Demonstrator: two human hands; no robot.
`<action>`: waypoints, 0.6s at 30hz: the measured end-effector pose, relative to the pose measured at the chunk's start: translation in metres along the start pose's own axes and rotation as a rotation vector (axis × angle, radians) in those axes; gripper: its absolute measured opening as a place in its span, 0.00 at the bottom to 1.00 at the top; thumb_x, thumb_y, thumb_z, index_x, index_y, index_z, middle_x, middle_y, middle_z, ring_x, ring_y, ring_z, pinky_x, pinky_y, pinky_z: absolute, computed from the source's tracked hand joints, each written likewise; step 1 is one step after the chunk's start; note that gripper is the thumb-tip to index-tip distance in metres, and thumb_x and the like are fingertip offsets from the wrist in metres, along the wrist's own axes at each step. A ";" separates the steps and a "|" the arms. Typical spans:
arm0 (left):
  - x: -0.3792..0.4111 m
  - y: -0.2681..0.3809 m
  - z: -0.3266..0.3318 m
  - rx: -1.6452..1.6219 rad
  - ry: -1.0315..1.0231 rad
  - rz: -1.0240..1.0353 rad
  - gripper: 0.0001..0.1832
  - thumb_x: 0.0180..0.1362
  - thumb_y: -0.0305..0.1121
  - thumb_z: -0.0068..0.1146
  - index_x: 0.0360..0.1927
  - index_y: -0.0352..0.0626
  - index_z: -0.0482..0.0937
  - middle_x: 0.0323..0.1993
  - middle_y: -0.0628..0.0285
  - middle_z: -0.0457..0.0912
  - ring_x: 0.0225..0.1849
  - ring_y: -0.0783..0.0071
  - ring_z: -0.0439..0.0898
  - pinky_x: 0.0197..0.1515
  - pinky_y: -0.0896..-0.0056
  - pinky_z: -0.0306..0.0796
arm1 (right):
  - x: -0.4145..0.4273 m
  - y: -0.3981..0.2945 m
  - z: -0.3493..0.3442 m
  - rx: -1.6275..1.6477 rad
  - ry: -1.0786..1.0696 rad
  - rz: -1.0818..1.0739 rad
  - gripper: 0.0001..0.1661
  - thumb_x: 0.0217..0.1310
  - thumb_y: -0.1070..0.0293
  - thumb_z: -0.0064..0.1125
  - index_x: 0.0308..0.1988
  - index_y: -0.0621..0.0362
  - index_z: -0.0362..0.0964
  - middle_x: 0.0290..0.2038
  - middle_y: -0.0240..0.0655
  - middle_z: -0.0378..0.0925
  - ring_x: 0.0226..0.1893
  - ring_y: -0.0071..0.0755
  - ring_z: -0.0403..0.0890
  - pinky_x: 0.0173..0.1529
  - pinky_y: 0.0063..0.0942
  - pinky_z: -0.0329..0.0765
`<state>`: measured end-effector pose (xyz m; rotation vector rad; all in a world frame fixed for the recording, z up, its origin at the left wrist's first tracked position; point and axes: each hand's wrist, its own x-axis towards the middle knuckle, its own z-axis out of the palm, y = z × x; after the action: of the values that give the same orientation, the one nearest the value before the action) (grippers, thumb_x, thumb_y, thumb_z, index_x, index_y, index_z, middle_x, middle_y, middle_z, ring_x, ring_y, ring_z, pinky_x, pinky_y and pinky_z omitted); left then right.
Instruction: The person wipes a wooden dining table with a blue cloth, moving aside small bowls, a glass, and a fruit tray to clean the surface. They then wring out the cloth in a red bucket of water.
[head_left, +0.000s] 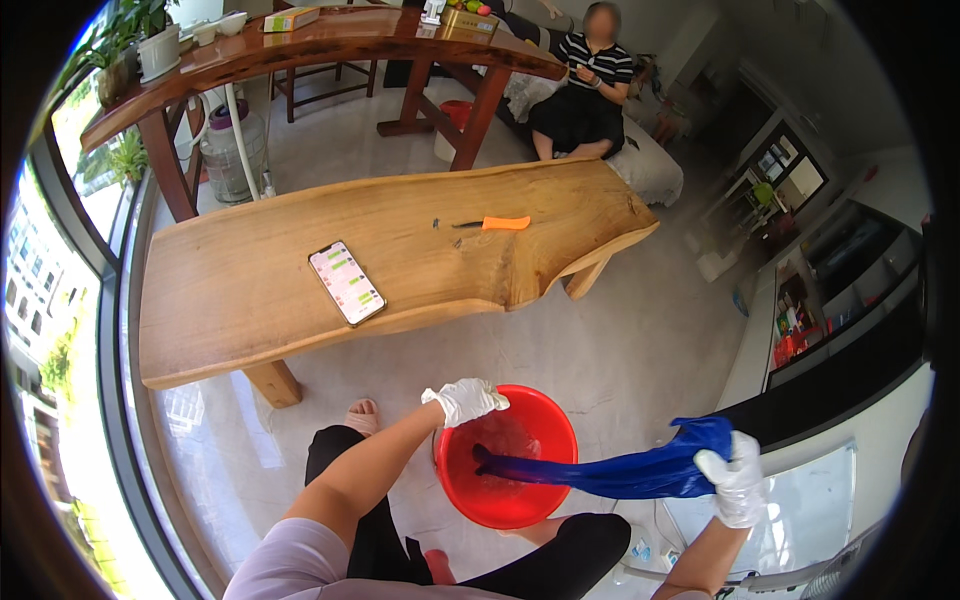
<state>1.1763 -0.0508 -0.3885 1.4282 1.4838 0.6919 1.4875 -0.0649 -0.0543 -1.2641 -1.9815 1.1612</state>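
My right hand, in a thin white glove, grips one end of a wet blue cloth out to the right of a red plastic bucket. The cloth stretches left over the rim, its dark far end down inside the bucket. At the bucket's upper left rim is my left hand, gloved too, its fingertips over the edge; whether they grip the rim I cannot tell. Water seems to lie in the bucket, which stands between my legs.
Ahead stands a live-edge wooden bench bearing a smartphone and an orange-handled knife. Behind it is a longer wooden table. A person sits at the back right. A window runs along the left; a glossy panel lies at right.
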 end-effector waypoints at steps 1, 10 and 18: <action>-0.006 0.007 -0.005 0.048 -0.002 0.012 0.18 0.67 0.46 0.51 0.48 0.47 0.85 0.40 0.65 0.82 0.37 0.70 0.81 0.43 0.70 0.75 | 0.012 0.014 0.016 0.070 -0.077 0.124 0.17 0.57 0.69 0.71 0.44 0.67 0.82 0.35 0.31 0.83 0.35 0.22 0.79 0.43 0.22 0.76; -0.010 0.004 -0.009 -0.035 0.052 0.121 0.23 0.67 0.52 0.52 0.45 0.41 0.84 0.44 0.46 0.84 0.49 0.46 0.80 0.52 0.56 0.73 | 0.109 0.394 0.226 -0.192 -0.472 0.450 0.19 0.64 0.60 0.63 0.50 0.60 0.80 0.41 0.33 0.84 0.40 0.30 0.81 0.48 0.32 0.76; -0.005 0.002 0.004 -0.210 0.004 -0.185 0.19 0.65 0.46 0.60 0.51 0.44 0.83 0.36 0.62 0.85 0.38 0.71 0.80 0.46 0.70 0.74 | 0.038 0.634 0.410 -1.051 -0.905 0.210 0.20 0.68 0.55 0.52 0.49 0.51 0.83 0.50 0.37 0.84 0.53 0.43 0.81 0.53 0.44 0.79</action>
<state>1.1804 -0.0561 -0.3874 1.1163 1.4771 0.7123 1.4457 -0.0622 -0.8095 -1.5706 -3.4858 0.8133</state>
